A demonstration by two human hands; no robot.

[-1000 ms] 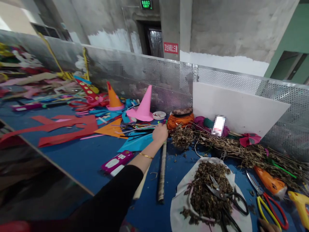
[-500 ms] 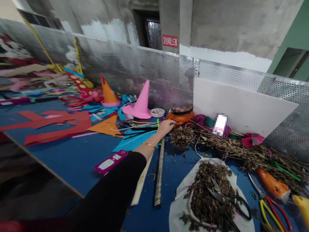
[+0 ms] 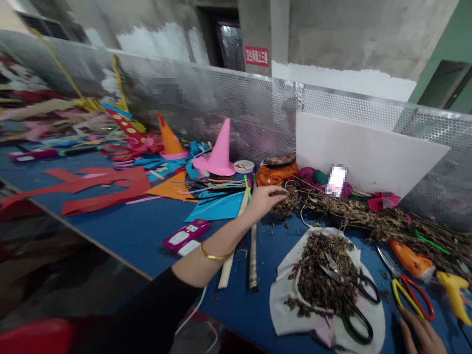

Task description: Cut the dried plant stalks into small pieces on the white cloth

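My left hand (image 3: 268, 200), a gold bangle on its wrist, reaches across the table. Its fingers are loosely curved and apart, in front of a clump of dried leaves (image 3: 293, 199) and just below an orange cloth bundle (image 3: 277, 173). I see nothing held in it. At the lower right edge, my right hand (image 3: 422, 334) is partly in view, fingers extended beside the red and yellow handles of scissors (image 3: 407, 290). Black-handled scissors (image 3: 344, 280) lie on crumbled dried leaves (image 3: 317, 263) over a white cloth (image 3: 282, 314).
Pink (image 3: 222, 152) and orange (image 3: 170, 140) cone hats stand at the back. Red felt (image 3: 106, 196), blue felt (image 3: 214, 205) and a purple box (image 3: 186, 235) lie left. A yellow glue gun (image 3: 453, 295) is far right. A perforated metal barrier (image 3: 250, 113) runs behind.
My left hand has drawn back slightly from the orange bundle, and its forearm has swung lower. My right hand has come into view at the lower right beside the scissors.
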